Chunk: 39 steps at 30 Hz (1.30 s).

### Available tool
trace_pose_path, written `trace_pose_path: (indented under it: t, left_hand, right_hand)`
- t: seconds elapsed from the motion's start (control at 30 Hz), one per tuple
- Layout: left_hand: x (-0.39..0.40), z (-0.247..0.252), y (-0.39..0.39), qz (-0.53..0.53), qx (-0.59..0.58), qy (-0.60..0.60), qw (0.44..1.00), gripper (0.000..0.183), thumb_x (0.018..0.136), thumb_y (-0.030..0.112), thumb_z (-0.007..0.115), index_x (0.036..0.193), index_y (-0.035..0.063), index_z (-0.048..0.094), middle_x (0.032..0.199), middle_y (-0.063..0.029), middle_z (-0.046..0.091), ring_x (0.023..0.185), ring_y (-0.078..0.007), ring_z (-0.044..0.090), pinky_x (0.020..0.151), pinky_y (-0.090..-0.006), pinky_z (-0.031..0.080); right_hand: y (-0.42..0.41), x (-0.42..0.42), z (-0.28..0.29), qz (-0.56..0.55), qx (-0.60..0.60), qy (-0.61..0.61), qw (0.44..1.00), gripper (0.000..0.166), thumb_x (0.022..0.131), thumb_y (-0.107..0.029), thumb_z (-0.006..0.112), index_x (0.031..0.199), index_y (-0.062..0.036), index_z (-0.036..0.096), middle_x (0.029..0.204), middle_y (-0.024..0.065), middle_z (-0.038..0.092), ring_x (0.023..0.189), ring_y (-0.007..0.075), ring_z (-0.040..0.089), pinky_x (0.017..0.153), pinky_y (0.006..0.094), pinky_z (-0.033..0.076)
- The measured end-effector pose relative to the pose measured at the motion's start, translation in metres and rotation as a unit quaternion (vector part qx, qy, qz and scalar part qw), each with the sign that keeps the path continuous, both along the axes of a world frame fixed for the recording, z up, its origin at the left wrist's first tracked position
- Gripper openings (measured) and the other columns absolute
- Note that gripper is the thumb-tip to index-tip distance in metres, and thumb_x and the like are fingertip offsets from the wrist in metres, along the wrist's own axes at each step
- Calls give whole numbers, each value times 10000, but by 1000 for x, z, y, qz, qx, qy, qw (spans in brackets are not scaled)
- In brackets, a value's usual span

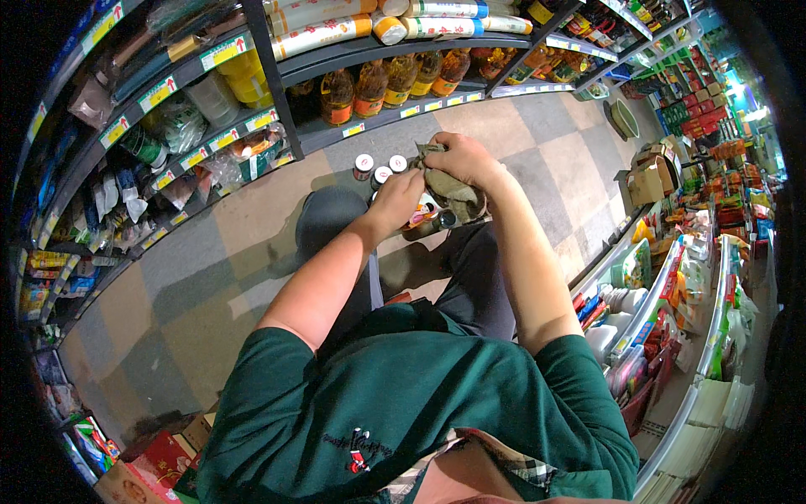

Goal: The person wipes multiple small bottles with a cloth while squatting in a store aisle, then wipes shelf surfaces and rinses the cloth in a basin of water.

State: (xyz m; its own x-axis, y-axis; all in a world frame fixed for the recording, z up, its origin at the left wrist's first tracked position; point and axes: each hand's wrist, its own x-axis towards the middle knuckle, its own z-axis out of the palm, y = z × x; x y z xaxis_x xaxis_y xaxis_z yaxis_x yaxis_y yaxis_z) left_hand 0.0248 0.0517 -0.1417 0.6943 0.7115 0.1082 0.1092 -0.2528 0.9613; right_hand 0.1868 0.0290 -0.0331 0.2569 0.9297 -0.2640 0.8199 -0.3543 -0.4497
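Observation:
My right hand (463,157) grips a crumpled olive-grey cloth (450,189) that hangs below its fingers. Close beside it, my left hand (398,198) has its fingers bent at the cloth's left edge; whether they hold something is hidden. Just beyond my left hand, several small jars with white lids (363,164) stand on the tiled floor. Between my forearms, partly under the cloth, lie a colourful printed packet or label (420,215) and a dark round cap or bottle mouth (447,218).
Large bottles of amber liquid (400,79) line the bottom shelf ahead, under wrapped noodle-like rolls (321,31). Shelves of packaged goods (217,142) run along the left. At right are stocked shelves (620,302), open cardboard boxes (648,179) and a green basin (623,118). A red carton (151,466) sits lower left.

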Motion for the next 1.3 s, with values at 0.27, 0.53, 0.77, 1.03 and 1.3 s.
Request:
trace_pose_path:
  t: [0.27, 0.53, 0.77, 1.03, 1.3]
  left_hand:
    - [2, -3, 0, -47, 5, -50, 998, 345, 1000, 277, 418, 1052, -22, 581, 974, -210, 643, 899, -366, 635, 798, -391, 476]
    - [10, 16, 1, 90, -411, -181, 889, 519, 1007, 430, 443, 1285, 6, 554, 1191, -116, 624, 1118, -224, 582, 944, -357, 469]
    - [17, -24, 20, 88, -381, -224, 893, 591, 1023, 493, 420, 1278, -24, 550, 1208, -115, 609, 1099, -191, 555, 986, -310, 409]
    - [0, -4, 14, 63, -449, -236, 859, 608, 982, 592, 430, 1283, 77, 544, 1123, -79, 639, 981, -194, 644, 847, -359, 526]
    - [-20, 37, 17, -116, -516, -246, 812, 688, 986, 633, 345, 1165, 25, 613, 901, -127, 714, 739, -210, 710, 671, -320, 597]
  right_hand:
    - [-23, 33, -59, -84, 64, 388, 915, 278, 905, -228, 593, 1068, -13, 656, 1019, 99, 658, 919, 200, 629, 813, 311, 506]
    - [-76, 14, -121, -304, 110, 495, 807, 310, 931, -200, 615, 1169, -3, 585, 1008, 88, 656, 885, 176, 628, 781, 310, 524]
    - [-76, -7, -59, -253, 336, 303, 855, 295, 881, -169, 702, 1117, -29, 593, 1017, 97, 649, 892, 147, 620, 765, 299, 512]
    - [-54, -79, -6, 67, 425, -91, 898, 321, 706, -98, 721, 1023, -91, 673, 1147, 97, 609, 1092, 325, 560, 940, 402, 466]
    - [-66, -18, -64, -256, 403, 311, 822, 301, 907, -120, 649, 1171, 13, 589, 1032, 72, 669, 922, 117, 604, 813, 265, 492]
